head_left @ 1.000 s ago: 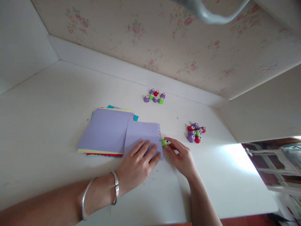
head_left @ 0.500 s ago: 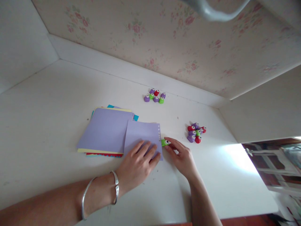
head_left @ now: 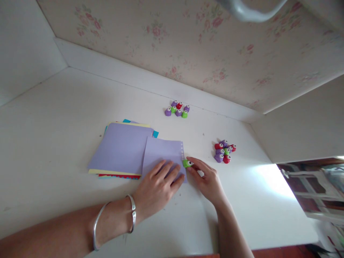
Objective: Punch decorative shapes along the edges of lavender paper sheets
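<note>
My left hand (head_left: 158, 182) lies flat with fingers spread on a small purple sheet of paper (head_left: 163, 150), pressing it to the white table. A row of small cut-outs runs down the upper part of that sheet's right edge. At this edge sits a small green craft punch (head_left: 186, 163) with a white top, gripped between the thumb and fingers of my right hand (head_left: 205, 177). The punch meets the paper's edge; whether paper is inside its slot I cannot tell. The sheet overlaps a stack of coloured paper (head_left: 120, 147) at its left.
Several purple, red and green punches (head_left: 178, 112) stand near the back wall. Another cluster of punches (head_left: 220, 152) is to the right. A low white ledge (head_left: 150, 84) borders the table's back, and a white side panel (head_left: 303, 125) rises at the right.
The green punch in my right hand has shifted slightly left, onto the paper's edge. My left hand has stayed almost still on the sheet.
</note>
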A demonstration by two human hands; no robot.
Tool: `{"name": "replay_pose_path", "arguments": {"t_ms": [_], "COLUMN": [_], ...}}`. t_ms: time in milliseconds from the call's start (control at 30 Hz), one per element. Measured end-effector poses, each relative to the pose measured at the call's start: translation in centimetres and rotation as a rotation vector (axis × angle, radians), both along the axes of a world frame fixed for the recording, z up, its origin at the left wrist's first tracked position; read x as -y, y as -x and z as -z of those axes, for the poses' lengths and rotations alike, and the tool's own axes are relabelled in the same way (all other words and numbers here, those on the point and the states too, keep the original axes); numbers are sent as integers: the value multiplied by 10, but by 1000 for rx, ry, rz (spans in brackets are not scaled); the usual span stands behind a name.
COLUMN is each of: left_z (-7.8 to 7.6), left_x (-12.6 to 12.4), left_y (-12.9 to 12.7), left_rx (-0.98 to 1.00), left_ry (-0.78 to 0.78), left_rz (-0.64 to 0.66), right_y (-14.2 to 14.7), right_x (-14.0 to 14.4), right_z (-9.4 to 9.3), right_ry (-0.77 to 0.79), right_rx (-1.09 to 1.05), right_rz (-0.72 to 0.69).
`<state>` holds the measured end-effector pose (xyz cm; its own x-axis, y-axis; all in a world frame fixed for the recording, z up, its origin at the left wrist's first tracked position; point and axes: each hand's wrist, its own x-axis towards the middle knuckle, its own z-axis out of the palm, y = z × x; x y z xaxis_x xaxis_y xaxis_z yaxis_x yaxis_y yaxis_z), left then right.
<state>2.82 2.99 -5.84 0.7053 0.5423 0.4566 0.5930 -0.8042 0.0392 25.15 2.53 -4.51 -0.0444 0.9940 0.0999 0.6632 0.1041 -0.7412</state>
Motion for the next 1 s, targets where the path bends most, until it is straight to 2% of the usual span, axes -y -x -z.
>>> {"name": "replay_pose_path", "arguments": {"t_ms": [333,633,767,867,1000], "left_z": [0,1,-1,-1,-1], "left_x": [-1,0,-1,-1,-1], "left_y": [0,-1,-2,-1,-1], "left_rx": [-5,-22,2,7,-3], "left_ry": [5,21,15,11,23], "left_rz": [8,18,9,15,20], "right_y": [5,4,-1,-2,-2], "right_x": [0,0,-3,-10,-22], "right_z": [1,-1,-9,-16,-30], "right_ry": [-21,26,94,147,264], "right_rx": [11,-7,-165,-182,31], "right_rz": [-64,-23,86,173,31]}}
